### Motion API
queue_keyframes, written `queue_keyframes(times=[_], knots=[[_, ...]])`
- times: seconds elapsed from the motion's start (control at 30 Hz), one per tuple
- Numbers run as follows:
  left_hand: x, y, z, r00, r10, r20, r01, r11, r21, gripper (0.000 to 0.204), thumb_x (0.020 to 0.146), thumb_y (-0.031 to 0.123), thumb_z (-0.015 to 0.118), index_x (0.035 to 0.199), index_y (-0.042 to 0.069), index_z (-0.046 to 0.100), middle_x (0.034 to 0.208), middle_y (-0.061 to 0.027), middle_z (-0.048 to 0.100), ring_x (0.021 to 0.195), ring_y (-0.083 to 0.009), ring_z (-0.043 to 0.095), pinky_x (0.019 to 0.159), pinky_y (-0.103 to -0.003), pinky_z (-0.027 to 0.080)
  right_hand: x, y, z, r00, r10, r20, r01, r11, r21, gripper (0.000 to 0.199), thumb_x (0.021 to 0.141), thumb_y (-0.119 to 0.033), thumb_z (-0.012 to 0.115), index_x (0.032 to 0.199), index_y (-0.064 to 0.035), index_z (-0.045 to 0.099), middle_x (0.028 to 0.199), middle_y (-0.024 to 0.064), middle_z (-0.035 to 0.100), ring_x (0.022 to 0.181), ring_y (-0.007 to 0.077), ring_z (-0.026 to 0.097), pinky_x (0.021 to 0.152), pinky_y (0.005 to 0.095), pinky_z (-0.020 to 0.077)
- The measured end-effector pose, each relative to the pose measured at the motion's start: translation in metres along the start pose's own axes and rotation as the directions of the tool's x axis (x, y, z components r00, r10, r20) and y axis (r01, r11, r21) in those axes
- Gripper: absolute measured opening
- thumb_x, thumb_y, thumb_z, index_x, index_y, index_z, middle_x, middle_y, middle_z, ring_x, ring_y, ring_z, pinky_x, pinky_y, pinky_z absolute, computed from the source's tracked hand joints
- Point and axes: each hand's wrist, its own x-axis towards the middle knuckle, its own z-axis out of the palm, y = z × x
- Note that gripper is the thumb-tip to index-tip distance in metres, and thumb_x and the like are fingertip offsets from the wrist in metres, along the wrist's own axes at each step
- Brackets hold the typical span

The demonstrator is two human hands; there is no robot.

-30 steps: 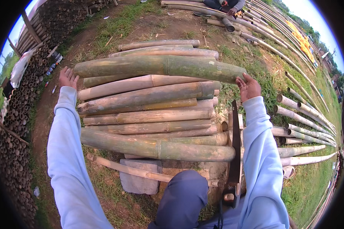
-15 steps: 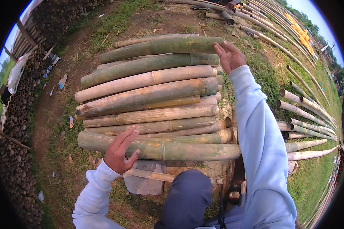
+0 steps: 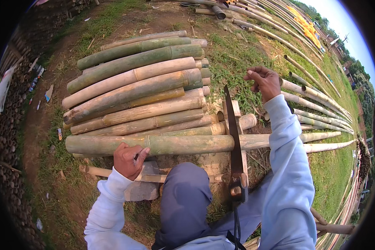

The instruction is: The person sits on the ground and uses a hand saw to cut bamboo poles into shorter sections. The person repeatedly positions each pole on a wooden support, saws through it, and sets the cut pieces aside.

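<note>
My left hand is closed with its thumb up, against the near side of a thick green bamboo piece. A small dark spot shows between thumb and forefinger, too small to name. My right hand hangs in the air over the grass, fingers loosely bent and apart, holding nothing visible. Between the hands a handsaw crosses the bamboo, its handle towards me by my knee. Whether its blade sits in a cut or just lies across, I cannot tell. Several cut bamboo lengths lie side by side beyond.
Long bamboo poles fan out over the grass at the right. A grey stone block sits by my knee, with a thin bamboo pole across it. Stacked bamboo lines the left. A wooden post stands beside the saw.
My right hand has left the far bamboo piece and moved nearer and right. My left hand has closed from a spread pose. The view has shifted right, showing the whole saw.
</note>
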Motion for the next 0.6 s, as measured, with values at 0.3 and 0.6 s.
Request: queue_keyframes(times=[0.3,0.6], knots=[[0.000,0.061,0.032,0.990,0.096,0.103,-0.064,0.958,-0.280,0.021,0.093,0.004,0.065,0.113,0.003,0.070,0.109,-0.0163,0.069,0.103,-0.0342,0.068,0.092,-0.038,0.052,-0.189,0.058,-0.075,0.979,0.116,0.170,-0.127,0.991,0.050,0.037,0.103,-0.009,0.056,0.138,0.0022,0.059,0.109,0.0089,0.066,0.078,0.0111,0.064,0.067,0.0261,0.0555],[0.028,0.018,0.041,0.977,0.145,0.157,-0.177,0.962,0.207,0.063,0.080,0.036,0.083,0.130,0.006,0.060,0.125,-0.0180,0.065,0.118,-0.0397,0.061,0.102,-0.046,0.049,-0.404,0.185,-0.022,0.987,0.104,-0.120,-0.058,0.941,0.334,0.077,0.086,-0.041,0.082,0.144,-0.0012,0.052,0.125,0.0105,0.064,0.112,0.0233,0.062,0.099,0.0354,0.0488]])
